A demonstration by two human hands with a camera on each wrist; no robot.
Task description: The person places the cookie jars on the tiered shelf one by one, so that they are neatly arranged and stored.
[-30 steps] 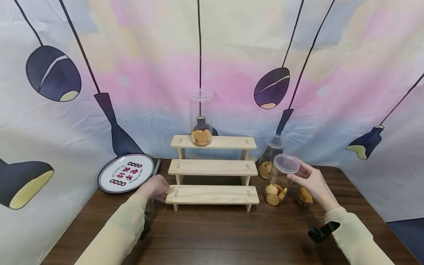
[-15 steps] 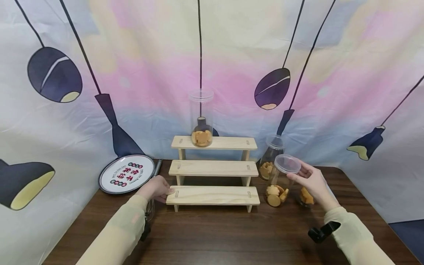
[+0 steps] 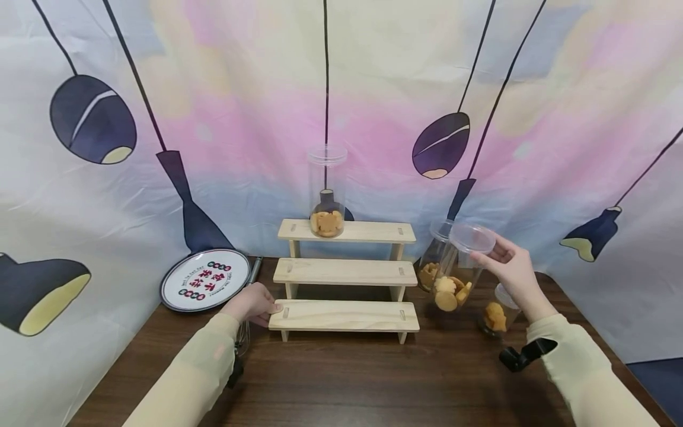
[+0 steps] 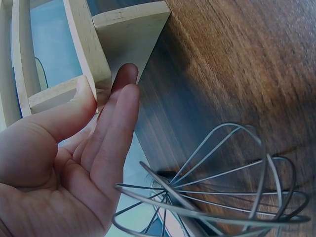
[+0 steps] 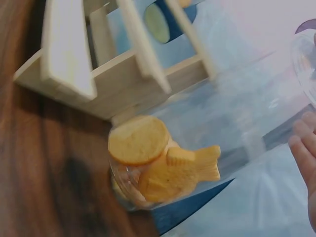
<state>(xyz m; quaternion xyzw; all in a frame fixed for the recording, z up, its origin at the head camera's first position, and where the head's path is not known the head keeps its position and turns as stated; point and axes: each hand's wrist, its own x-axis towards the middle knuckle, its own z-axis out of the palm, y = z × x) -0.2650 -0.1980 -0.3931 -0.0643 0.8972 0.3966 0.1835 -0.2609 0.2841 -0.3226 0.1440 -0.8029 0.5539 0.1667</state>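
A three-step wooden display rack [image 3: 344,315] stands on the table. My left hand [image 3: 251,303] pinches the left end of its lowest step; in the left wrist view the thumb lies on the edge and fingers reach beneath. To the right of the rack, my right hand [image 3: 509,270] grips a tall clear jar [image 3: 462,270] near its lid. This jar leans and hangs over the table, with cookies at its bottom. In the right wrist view a round cookie [image 5: 139,139] and a fish-shaped one [image 5: 180,173] show through its wall. Another cookie jar [image 3: 327,198] stands on the top step.
Partly hidden behind the held jar is another clear cookie jar [image 3: 428,274]. A smaller lidded jar [image 3: 496,315] stands below my right hand. At the back left a plate with red lettering [image 3: 205,280] leans against the curtain. A wire whisk [image 4: 212,192] lies by my left hand.
The right hand has raised the jar off the table, slightly to the right and more tilted, uncovering more of the small jar. The left hand keeps its hold on the rack.
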